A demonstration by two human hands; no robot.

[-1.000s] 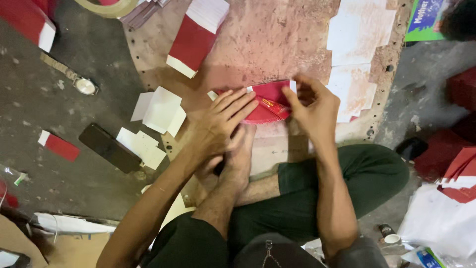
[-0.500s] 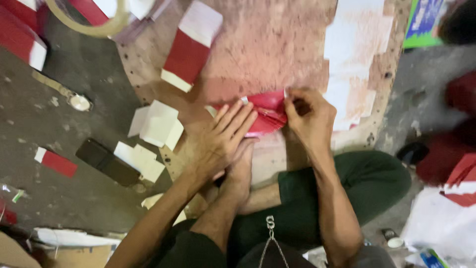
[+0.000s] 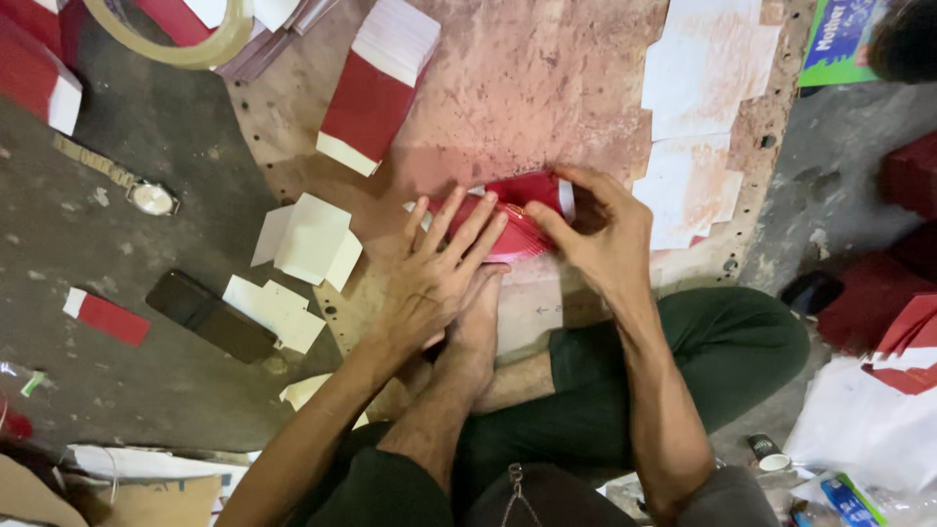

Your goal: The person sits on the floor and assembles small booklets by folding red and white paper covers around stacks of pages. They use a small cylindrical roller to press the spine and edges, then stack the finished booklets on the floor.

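Note:
My left hand (image 3: 434, 273) lies flat with spread fingers on a fanned stack of red paper pieces (image 3: 522, 220) on a stained wooden board (image 3: 508, 88). My right hand (image 3: 595, 234) pinches the right end of the same red stack, thumb and fingers closed on its edge. My bare foot (image 3: 473, 337) rests under the left hand at the board's near edge.
A red-and-white stack (image 3: 376, 88) lies on the board's upper left. White paper pieces (image 3: 312, 239) and a dark phone (image 3: 210, 317) sit left of it. A watch (image 3: 146, 195), a tape roll (image 3: 181, 34), white sheets (image 3: 698, 107) and red boxes (image 3: 903, 303) surround me.
The view has shifted slightly. My left hand's fingers have spread wider over the red stack, and my right hand has moved in to pinch its right end.

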